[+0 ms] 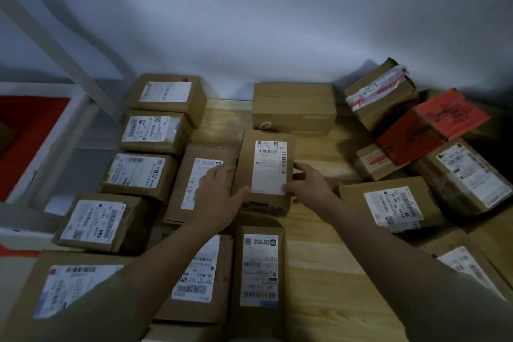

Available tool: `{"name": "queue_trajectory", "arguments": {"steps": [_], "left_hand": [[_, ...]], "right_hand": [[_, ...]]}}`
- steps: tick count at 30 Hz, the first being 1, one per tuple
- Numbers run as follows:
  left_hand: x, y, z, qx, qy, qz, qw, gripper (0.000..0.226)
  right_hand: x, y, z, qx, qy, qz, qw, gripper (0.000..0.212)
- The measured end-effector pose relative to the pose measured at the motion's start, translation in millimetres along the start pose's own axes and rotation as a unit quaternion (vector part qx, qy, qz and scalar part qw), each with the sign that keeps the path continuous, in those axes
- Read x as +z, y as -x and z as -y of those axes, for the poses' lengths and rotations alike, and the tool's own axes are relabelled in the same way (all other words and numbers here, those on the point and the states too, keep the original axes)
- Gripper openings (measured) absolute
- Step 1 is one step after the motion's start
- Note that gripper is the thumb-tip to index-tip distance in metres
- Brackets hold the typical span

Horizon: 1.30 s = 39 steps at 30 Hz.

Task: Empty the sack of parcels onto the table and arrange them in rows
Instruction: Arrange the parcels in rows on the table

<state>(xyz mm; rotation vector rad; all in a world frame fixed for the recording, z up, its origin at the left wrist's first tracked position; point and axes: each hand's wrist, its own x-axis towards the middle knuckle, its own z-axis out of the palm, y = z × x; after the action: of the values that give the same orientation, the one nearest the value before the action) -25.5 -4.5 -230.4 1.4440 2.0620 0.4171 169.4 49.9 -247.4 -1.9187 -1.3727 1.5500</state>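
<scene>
Labelled parcel (pixel 268 172), a brown cardboard box with a white shipping label on top, lying near the middle of the wooden table (pixel 327 272) and gripped from both sides. The left hand (pixel 219 197) clasps its left side, thumb laid across the near left corner; the right hand (pixel 308 183) clasps its right side, fingers curled round the edge and thumb on the label's near corner. Touching the held box on its left lies a flat parcel (pixel 194 183), partly covered by the left hand. Nearer the table's front edge, two more labelled parcels lie side by side: a tall narrow box (pixel 259 272) and a box (pixel 200 277) crossed by the left forearm. Along the table's left edge runs a row of five labelled boxes, from the far-left box (pixel 166 96) by the wall to the largest box (pixel 72 289) at the front left corner. A plain unlabelled carton (pixel 294 107) stands at the far edge against the wall (pixel 249 22). Toward the right edge the parcels lie unsorted: a tilted box bound with red-and-white tape (pixel 380 91), two red packets (pixel 433 125) overlapping one another, and several labelled boxes (pixel 394 205) at differing angles. Whether a sack is in view cannot be told.
</scene>
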Motion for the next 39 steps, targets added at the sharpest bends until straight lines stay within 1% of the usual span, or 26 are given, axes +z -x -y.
{"name": "queue_trajectory", "arguments": {"steps": [1,2,3,5,7,9,10,12,14,17,19,21,22,24,26,27,29,30,31,32,33,34,35,36,37,39], "left_hand": [[-1.4,-3.0,0.8,-0.021,0.008,0.034,0.999,0.06],[-2.8,-7.3,1.6,-0.044,0.0,0.056,0.997,0.06],[-5.9,-11.7,0.8,-0.061,-0.021,0.061,0.996,0.06],[-14.1,-25.5,-4.2,-0.06,-0.045,0.019,0.997,0.059],[-21.9,-45.2,-14.9,-0.045,0.014,-0.018,0.999,0.061],[-27.2,-68.8,-31.6,-0.043,0.121,-0.003,0.992,0.062],[-27.3,-83.1,-39.8,-0.043,0.178,0.016,0.983,0.061],[-25.7,-111.9,-55.3,-0.045,0.257,0.045,0.964,0.061],[-23.9,-137.1,-67.1,-0.041,0.279,0.075,0.956,0.066],[-21.7,-163.5,-77.3,-0.057,0.305,0.148,0.939,0.073],[-20.2,-171.9,-79.2,-0.072,0.31,0.166,0.933,0.081],[-17.0,-174.3,-78.8,-0.089,0.301,0.137,0.939,0.092],[-15.0,-175.4,-76.9,-0.106,0.294,0.113,0.943,0.093],[-15.3,-174.3,-75.5,-0.136,0.284,0.084,0.945,0.096],[-19.4,-171.3,-75.5,-0.14,0.294,0.064,0.943,0.095],[-21.8,-169.4,-75.2,-0.133,0.305,0.044,0.942,0.09],[-27.1,-164.2,-76.3,-0.108,0.338,-0.004,0.935,0.068],[-30.4,-161.1,-76.8,-0.104,0.351,-0.025,0.93,0.06],[-34.4,-157.7,-76.9,-0.104,0.361,-0.045,0.926,0.059],[-38.6,-154.0,-76.1,-0.101,0.369,-0.067,0.921,0.058],[-41.1,-151.4,-74.0,-0.093,0.37,-0.086,0.92,0.056],[-43.9,-147.7,-71.7,-0.081,0.366,-0.096,0.922,0.053],[-45.7,-145.4,-68.4,-0.067,0.362,-0.096,0.925,0.052],[-48.2,-142.5,-65.2,-0.052,0.358,-0.086,0.928,0.054],[-50.0,-141.1,-61.5,-0.036,0.352,-0.071,0.933,0.055],[-54.9,-136.8,-55.7,0.001,0.334,-0.046,0.941,0.052]], "right_hand": [[-2.0,-0.7,-0.4,0.0,0.004,0.002,1.0,0.06],[-5.0,-3.2,0.3,-0.006,0.02,-0.013,1.0,0.051],[-8.5,-6.8,3.4,-0.013,0.043,-0.043,0.998,0.046],[-16.3,-17.9,12.8,-0.006,0.059,-0.126,0.99,0.049],[-25.5,-30.8,27.0,0.014,0.029,-0.202,0.979,0.056],[-37.4,-47.0,41.4,0.013,-0.008,-0.237,0.971,0.054],[-44.1,-55.3,49.0,0.011,-0.025,-0.238,0.971,0.054],[-55.8,-72.7,61.5,0.02,-0.06,-0.224,0.972,0.062],[-63.4,-87.2,70.6,0.036,-0.087,-0.217,0.972,0.07],[-65.9,-103.2,81.0,0.061,-0.117,-0.215,0.968,0.072],[-61.6,-107.7,82.6,0.081,-0.122,-0.213,0.966,0.073],[-57.8,-109.2,80.5,0.1,-0.112,-0.213,0.965,0.078],[-57.0,-109.3,79.2,0.109,-0.119,-0.209,0.964,0.081],[-57.1,-107.8,78.6,0.124,-0.169,-0.197,0.958,0.089],[-60.3,-106.1,79.6,0.141,-0.238,-0.177,0.945,0.096],[-62.6,-104.9,79.4,0.139,-0.269,-0.167,0.938,0.097],[-67.4,-100.0,83.2,0.117,-0.321,-0.156,0.927,0.095],[-69.7,-97.5,84.8,0.104,-0.339,-0.156,0.922,0.095],[-71.5,-93.6,86.5,0.092,-0.351,-0.158,0.919,0.093],[-73.2,-90.6,87.2,0.079,-0.353,-0.16,0.918,0.088],[-74.0,-87.1,88.1,0.065,-0.348,-0.163,0.921,0.076],[-74.9,-83.3,88.7,0.049,-0.339,-0.164,0.925,0.059],[-75.9,-80.7,87.9,0.034,-0.328,-0.164,0.93,0.043],[-77.2,-78.0,87.6,0.017,-0.322,-0.161,0.933,0.032],[-78.6,-74.9,87.8,-0.003,-0.327,-0.153,0.933,0.03],[-81.5,-69.0,90.7,-0.041,-0.346,-0.128,0.929,0.043]]}}
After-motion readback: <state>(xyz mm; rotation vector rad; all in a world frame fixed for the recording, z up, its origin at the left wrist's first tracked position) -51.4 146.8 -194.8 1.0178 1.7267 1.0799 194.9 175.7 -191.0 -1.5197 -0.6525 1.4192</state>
